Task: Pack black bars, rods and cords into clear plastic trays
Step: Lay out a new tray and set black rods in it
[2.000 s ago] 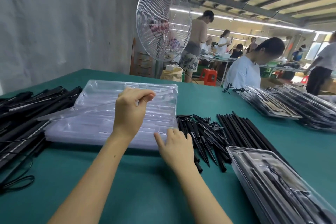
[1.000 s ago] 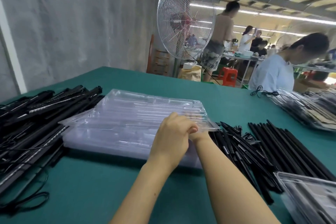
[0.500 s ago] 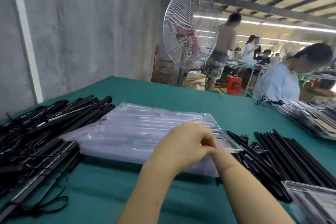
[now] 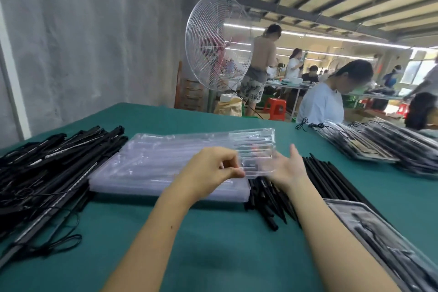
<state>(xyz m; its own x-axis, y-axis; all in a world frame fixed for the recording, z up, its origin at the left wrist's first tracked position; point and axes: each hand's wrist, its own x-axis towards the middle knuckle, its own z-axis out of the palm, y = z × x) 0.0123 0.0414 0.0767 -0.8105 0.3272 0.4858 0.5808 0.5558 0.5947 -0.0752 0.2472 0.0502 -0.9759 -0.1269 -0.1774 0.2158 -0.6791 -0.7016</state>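
The top clear tray [image 4: 251,147] tilts up off the stack of trays [image 4: 151,173] mid-counter [image 4: 213,244], long axis left to right, right end raised, likely to peel one free for filling; the left hand [image 4: 208,170] pinches its near edge with curled fingers, the right hand [image 4: 286,168] has fingers spread wide at its right end, black rods [image 4: 331,180] just beside

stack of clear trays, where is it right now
Head view: the stack of clear trays sits mid-table on the green cloth, with the pile of black bars to its left and the black rods to its right, just beyond the left hand.
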